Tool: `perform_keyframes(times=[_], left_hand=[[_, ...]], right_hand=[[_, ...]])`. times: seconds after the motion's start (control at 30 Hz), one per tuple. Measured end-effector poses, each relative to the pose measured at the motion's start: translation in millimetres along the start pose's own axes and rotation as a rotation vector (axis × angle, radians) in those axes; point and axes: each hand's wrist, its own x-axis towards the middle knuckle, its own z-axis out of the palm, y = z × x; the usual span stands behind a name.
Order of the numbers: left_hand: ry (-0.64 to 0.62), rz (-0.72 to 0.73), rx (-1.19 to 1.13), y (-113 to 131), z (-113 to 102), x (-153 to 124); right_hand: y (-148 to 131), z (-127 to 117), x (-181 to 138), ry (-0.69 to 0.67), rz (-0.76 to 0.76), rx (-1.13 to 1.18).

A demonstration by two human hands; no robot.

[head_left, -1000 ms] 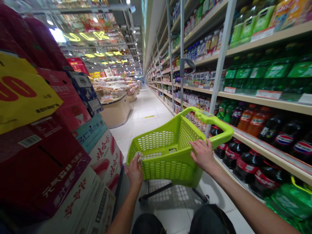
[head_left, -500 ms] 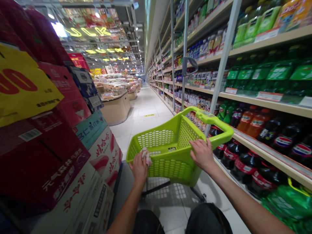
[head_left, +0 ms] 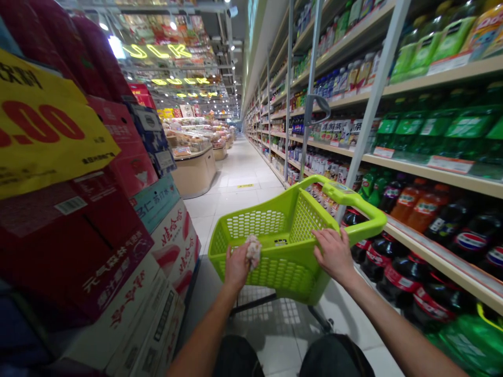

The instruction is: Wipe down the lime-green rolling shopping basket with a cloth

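A lime green shopping cart (head_left: 291, 272) stands on the tiled floor right before my knees, its handle turned to the right. My left hand (head_left: 237, 266) is closed around a crumpled whitish cloth (head_left: 253, 251) and presses it on the near rim of the basket. Over the same rim, close to the handle end, lies my right hand (head_left: 334, 252), its fingers curled onto the edge. The basket's inside holds only a small dark-and-white label on its floor.
Stacked drink cartons (head_left: 129, 293) with a yellow price sign (head_left: 51, 125) rise close on my left. Bottle shelves (head_left: 440, 162) line the right, with large bottles low down. An aisle runs ahead past a bulk food counter (head_left: 194, 173).
My left hand has slid the cloth to the right along the cart's near rim. My right hand stays on the rim. The whole view has shifted slightly.
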Motion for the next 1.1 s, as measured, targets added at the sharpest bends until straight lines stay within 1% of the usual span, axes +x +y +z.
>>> perform_keyframes(times=[0.07, 0.1, 0.13, 0.2, 0.27, 0.33, 0.4, 0.47, 0.57, 0.6, 0.63, 0.67, 0.73, 0.77, 0.8, 0.83, 0.93, 1.0, 1.03, 1.07, 1.1], left_hand=[[0.082, -0.143, 0.02, -16.2, -6.8, -0.7], [0.106, -0.173, 0.023, -17.1, -7.9, -0.7], [0.105, -0.159, 0.016, -13.0, -7.3, -0.4], [0.043, -0.024, -0.019, 7.8, -1.1, 0.6], [-0.011, 0.118, -0.044, 37.2, 8.7, 1.7], [0.014, 0.161, -0.027, 62.6, 16.9, 3.0], [0.037, 0.176, -0.005, 74.0, 19.9, 4.6], [0.012, 0.203, -0.006, 68.1, 17.2, 6.6], [-0.058, 0.233, -0.032, 36.6, 7.6, 8.2], [-0.062, 0.224, -0.039, 24.3, 4.6, 8.0], [-0.042, 0.199, -0.045, 12.8, 2.3, 7.2], [0.004, 0.146, -0.051, 3.4, 0.9, 6.2], [0.132, -0.001, -0.061, -5.7, 1.5, 3.7], [0.178, -0.053, -0.064, -4.0, 3.5, 2.7], [0.196, -0.07, -0.065, 2.3, 6.5, 2.0], [0.188, -0.045, -0.066, 12.5, 10.4, 1.9], [0.113, 0.141, -0.089, 54.1, 22.8, 5.3], [0.112, 0.19, -0.109, 71.9, 27.3, 8.9], [0.111, 0.201, -0.11, 72.9, 27.5, 10.1], [0.112, 0.198, -0.104, 68.0, 26.1, 10.3], [0.122, 0.176, -0.088, 57.7, 23.5, 9.5]], right_hand=[[-1.5, 1.0, 0.2, 0.009, 0.01, -0.001], [-2.5, 1.5, 0.5, 0.011, 0.016, -0.001], [-3.6, 1.8, 0.8, 0.013, 0.023, -0.002], [-5.1, 2.2, 1.6, 0.014, 0.034, -0.005], [-5.3, 2.0, 2.1, 0.013, 0.04, -0.008], [-3.7, 1.3, 2.1, 0.008, 0.035, -0.01], [-1.0, 0.3, 1.6, 0.005, 0.02, -0.011], [1.7, -0.8, 0.7, 0.008, 0.0, -0.011], [2.8, -2.1, -1.0, 0.019, -0.016, -0.004], [2.1, -2.2, -1.5, 0.021, -0.015, 0.002], [0.8, -2.2, -2.0, 0.024, -0.011, 0.009], [-0.9, -2.0, -2.3, 0.026, -0.003, 0.016], [-5.1, -1.0, -2.4, 0.025, 0.013, 0.027], [-7.2, -0.3, -2.2, 0.024, 0.02, 0.031], [-9.1, 0.5, -1.8, 0.024, 0.025, 0.033], [-10.8, 1.2, -1.4, 0.027, 0.027, 0.036], [-12.8, 2.3, -0.5, 0.041, 0.026, 0.043], [-11.5, 2.0, -0.3, 0.042, 0.016, 0.048], [-10.1, 1.6, -0.4, 0.039, 0.006, 0.049], [-8.7, 1.4, -0.5, 0.034, -0.003, 0.05], [-7.2, 1.3, -0.8, 0.03, -0.011, 0.05]])
